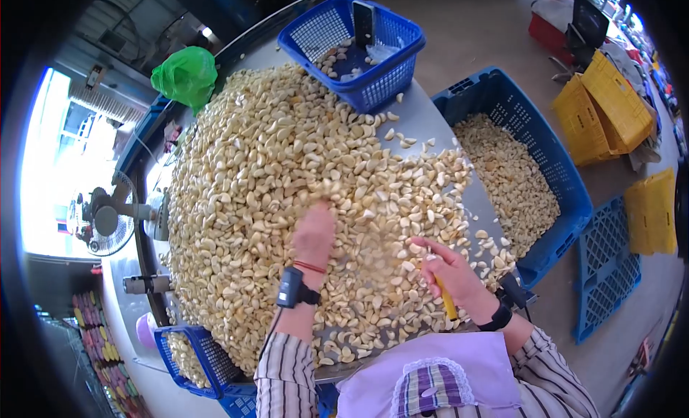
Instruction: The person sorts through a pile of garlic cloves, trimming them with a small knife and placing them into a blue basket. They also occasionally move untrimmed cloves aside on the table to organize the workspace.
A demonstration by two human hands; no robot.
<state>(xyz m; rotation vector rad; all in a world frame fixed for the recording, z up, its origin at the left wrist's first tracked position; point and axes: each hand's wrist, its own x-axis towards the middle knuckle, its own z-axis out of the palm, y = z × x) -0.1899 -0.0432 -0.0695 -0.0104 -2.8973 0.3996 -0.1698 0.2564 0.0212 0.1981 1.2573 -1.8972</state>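
Note:
A large heap of pale, cashew-like nuts (244, 166) covers most of a metal table (423, 116). My left hand (316, 231) reaches into the heap near its middle; its fingers are blurred and partly hidden among the nuts. To the right, above the thinner layer of nuts, my right hand (452, 274) is closed around a yellow-handled tool (448, 300). Its thumb and index finger are close to a pale nut at their tips. Some nuts between the two hands are smeared by motion.
A blue basket (387, 77) holding some nuts and a dark phone-like object stands at the table's far edge. Right of the table is a large blue crate (567, 181) of nuts. A small blue basket (208, 346) sits lower left, near a fan (108, 218) and green bag (185, 77).

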